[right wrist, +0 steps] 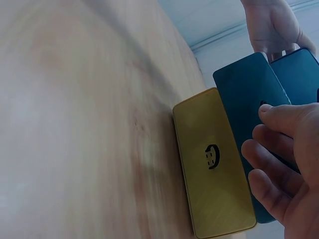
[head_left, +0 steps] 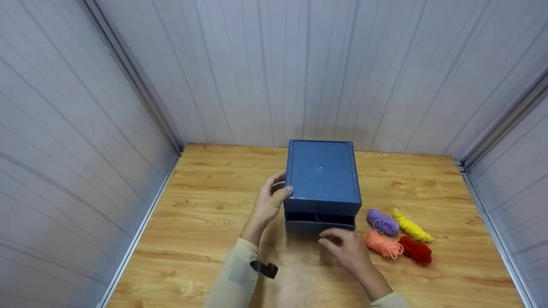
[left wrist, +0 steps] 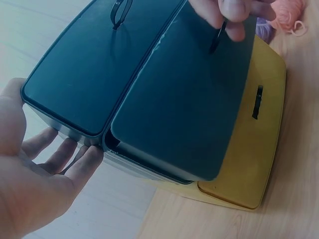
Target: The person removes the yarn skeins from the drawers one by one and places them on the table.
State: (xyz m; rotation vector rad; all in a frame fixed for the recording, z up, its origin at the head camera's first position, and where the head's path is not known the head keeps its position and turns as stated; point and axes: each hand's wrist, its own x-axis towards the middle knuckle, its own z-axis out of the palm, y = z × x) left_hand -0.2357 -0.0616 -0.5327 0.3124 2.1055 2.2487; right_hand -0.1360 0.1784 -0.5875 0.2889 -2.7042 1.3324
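A small drawer cabinet (head_left: 323, 171) with a blue top stands on the table. My left hand (head_left: 269, 201) holds its left side, thumb over the top front edge and fingertips against the side wall. The teal middle drawer (left wrist: 182, 94) is pulled partway out, with a dark gap above it in the head view. At its front, my right hand (head_left: 347, 250) pinches the small black loop handle (left wrist: 218, 37) between thumb and finger. The teal top drawer (left wrist: 94, 64) and the yellow bottom drawer (right wrist: 212, 194) look closed, each with its own black loop.
Right of the cabinet lie yarn bundles: purple (head_left: 382, 221), yellow (head_left: 413, 226), coral (head_left: 384, 244) and red (head_left: 415, 251). The wood-grain table (head_left: 205, 214) is bordered by pale panel walls (head_left: 274, 72) at the back and sides. A black strap (head_left: 264, 269) hangs by the left sleeve.
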